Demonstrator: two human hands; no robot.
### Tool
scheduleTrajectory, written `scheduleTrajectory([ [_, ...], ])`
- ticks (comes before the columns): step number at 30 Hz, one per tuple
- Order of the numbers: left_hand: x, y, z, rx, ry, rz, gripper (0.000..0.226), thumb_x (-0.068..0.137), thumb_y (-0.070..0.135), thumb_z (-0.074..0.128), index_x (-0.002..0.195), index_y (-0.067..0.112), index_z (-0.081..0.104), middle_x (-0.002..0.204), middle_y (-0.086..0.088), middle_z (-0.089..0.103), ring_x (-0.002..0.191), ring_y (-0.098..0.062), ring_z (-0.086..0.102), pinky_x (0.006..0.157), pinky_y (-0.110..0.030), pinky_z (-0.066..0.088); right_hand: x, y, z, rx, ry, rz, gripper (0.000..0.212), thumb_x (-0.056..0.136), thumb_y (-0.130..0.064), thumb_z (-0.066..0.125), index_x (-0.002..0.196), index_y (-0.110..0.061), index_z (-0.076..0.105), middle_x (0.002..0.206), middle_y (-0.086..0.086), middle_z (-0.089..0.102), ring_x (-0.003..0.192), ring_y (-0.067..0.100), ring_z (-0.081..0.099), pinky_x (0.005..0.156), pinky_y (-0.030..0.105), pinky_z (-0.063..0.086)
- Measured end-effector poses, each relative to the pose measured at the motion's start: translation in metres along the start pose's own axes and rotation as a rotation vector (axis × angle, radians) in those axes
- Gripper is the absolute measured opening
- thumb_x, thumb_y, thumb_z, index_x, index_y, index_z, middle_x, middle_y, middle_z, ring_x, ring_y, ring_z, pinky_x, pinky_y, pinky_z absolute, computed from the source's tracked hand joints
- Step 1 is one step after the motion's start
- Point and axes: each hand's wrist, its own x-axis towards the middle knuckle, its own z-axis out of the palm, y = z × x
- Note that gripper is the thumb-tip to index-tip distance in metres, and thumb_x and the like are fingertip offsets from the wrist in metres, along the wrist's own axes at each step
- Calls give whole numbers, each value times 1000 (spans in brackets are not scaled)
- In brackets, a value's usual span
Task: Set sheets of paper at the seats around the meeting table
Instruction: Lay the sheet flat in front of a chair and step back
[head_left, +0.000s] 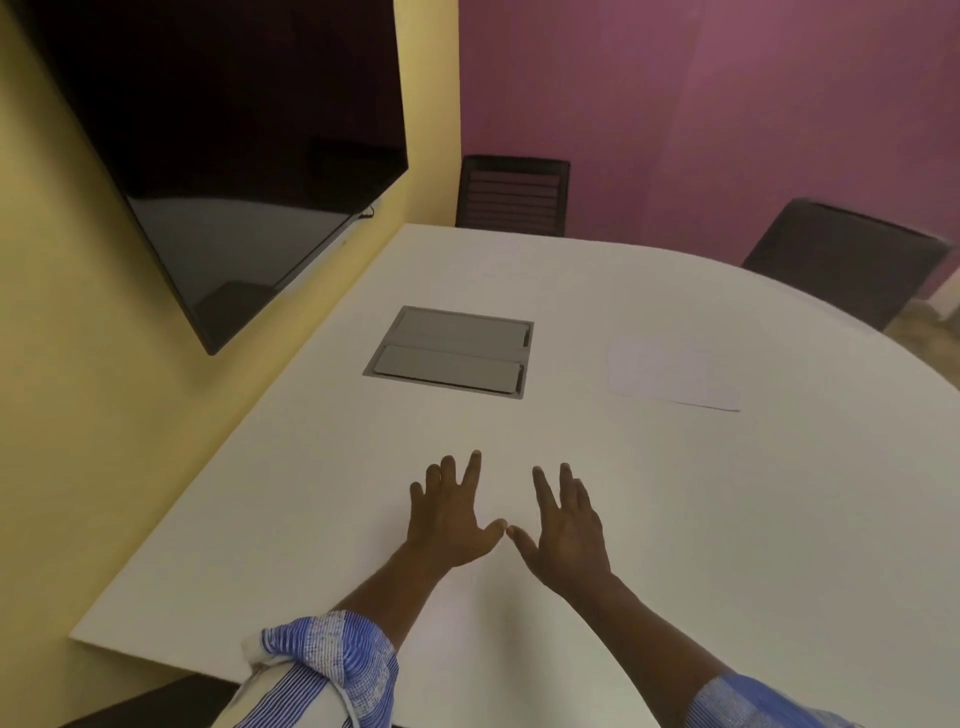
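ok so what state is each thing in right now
left hand: open, fingers spread, empty
right hand: open, fingers spread, empty
white paper sheet: lying flat on white table
grey table cable box: lids shut
black wall screen: off

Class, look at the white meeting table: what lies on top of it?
On the table: a grey hatch set in its middle, one sheet of paper, and both hands, left and right, spread flat. Anything beneath the palms is hidden.

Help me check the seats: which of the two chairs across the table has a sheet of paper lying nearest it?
The right-hand chair, by the table's curved edge; the sheet lies before it. The slatted-back chair in the corner has none visible.
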Motion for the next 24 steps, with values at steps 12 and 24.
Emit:
scheduleTrajectory([
  [12,-32,196,-30,6,92,111,104,80,77,44,161,26,3,162,-15,23,147,-34,26,114,-55,31,-77,147,-127,30,124,5,90,96,-58,52,162,-25,0,170,14,-6,157,35,1,124,47,20],
  [24,-96,453,-13,-36,120,262,103,81,76,42,162,27,1,161,-11,22,145,-30,24,113,-50,27,-204,370,-241,-49,206,134,90,97,-55,51,162,-25,-5,169,15,-8,156,36,0,124,47,18],
])
